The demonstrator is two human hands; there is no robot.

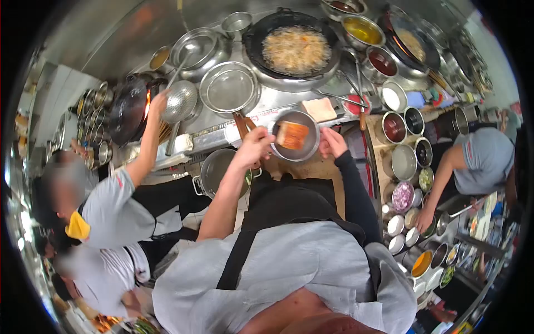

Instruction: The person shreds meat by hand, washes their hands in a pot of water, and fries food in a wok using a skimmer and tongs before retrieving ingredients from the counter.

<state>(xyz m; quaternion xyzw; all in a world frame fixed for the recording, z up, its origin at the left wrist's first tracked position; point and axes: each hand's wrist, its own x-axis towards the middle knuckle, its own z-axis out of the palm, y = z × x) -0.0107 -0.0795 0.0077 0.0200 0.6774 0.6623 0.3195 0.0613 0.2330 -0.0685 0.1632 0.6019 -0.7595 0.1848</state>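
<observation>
Shallow grey metal bowl with orange-brown slab, held two-handed before a cooking worktop

Left grip (257, 146): bare hand, fingers closed on the left rim of a round, shallow grey metal bowl (282, 152). Right grip (332, 143): bare hand, dark long sleeve, fingers grasping the right rim of the same bowl. Inside the bowl: one rectangular orange-brown slab of food (293, 136), pale along its left side.

Just beside the left grip: a brown wooden handle (241, 123). Beyond the bowl, slightly right: one pale, squarish slab (319, 109), at the near edge of the stainless-steel worktop (281, 96).

Far, centre: large round black wok (253, 47), with pale golden, bubbling contents. Left of it, nearer: round wire-mesh strainer (229, 87). Further left: round perforated metal skimmer (179, 101); near it, another person's hand (159, 103).

Far right: round metal bowl of yellow liquid (362, 29); nearer, round metal bowl of dark red liquid (382, 60).

Right side: round container of chopped purple-and-white pieces (403, 196); nearer, a second co-worker's hand (425, 220), among small containers.

Left, below worktop level: large grey metal pot with two side handles (207, 173).
</observation>
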